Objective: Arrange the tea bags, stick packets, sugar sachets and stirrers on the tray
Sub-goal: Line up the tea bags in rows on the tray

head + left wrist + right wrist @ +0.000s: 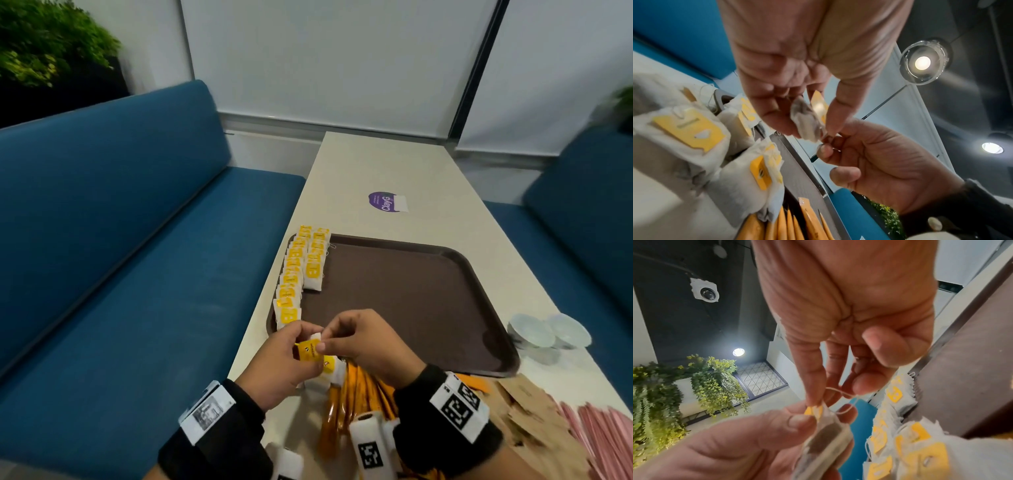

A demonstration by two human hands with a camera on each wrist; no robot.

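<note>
A brown tray [411, 301] lies on the pale table. Two rows of white tea bags with yellow tags [293, 277] run along the tray's left edge. Just in front of the tray's near left corner, my left hand [301, 349] grips one tea bag [308, 352] between thumb and fingers. My right hand [325, 342] meets it from the right and pinches the bag's top, where the tag and string [840, 394] sit. In the left wrist view the held tea bag [807, 125] hangs from the left fingertips. Several loose tea bags [334, 371] lie under the hands.
Orange stick packets [356, 394] lie fanned on the table under my wrists. Brown paper sachets [534, 411] and pink stirrers [603, 435] lie at the near right. White lids [548, 332] sit right of the tray. Blue benches [120, 240] flank the table.
</note>
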